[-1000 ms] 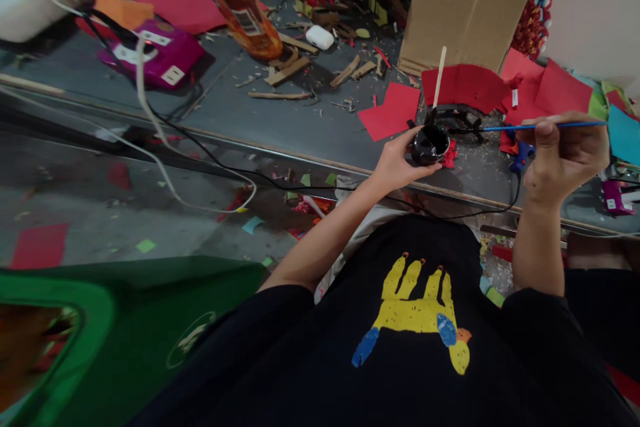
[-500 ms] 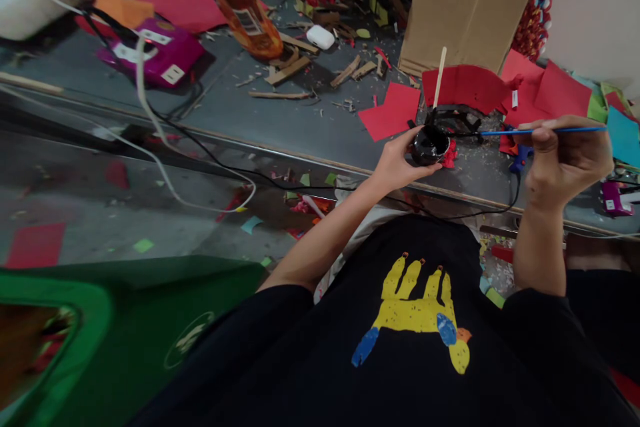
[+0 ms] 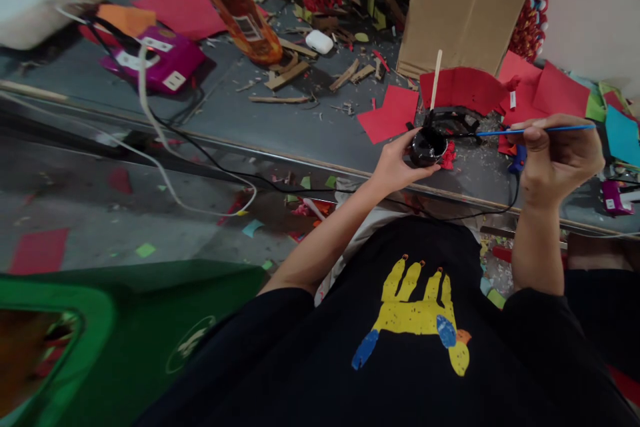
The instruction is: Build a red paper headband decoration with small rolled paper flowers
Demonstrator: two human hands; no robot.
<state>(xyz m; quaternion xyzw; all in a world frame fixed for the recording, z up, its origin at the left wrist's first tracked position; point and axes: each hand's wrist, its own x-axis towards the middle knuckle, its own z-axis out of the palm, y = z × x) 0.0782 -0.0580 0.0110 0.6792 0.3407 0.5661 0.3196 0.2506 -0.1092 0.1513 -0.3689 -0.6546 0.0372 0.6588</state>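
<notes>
Head: cup in left hand

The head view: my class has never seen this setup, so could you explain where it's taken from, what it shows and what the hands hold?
No robot shows here. A camera worn on a person's head looks forward and down. That person's left hand holds a small dark cup; the right hand holds a thin blue stick, probably a paintbrush. On the grey worktop lie red paper and wood scraps, with an amber bottle farther back.
</notes>
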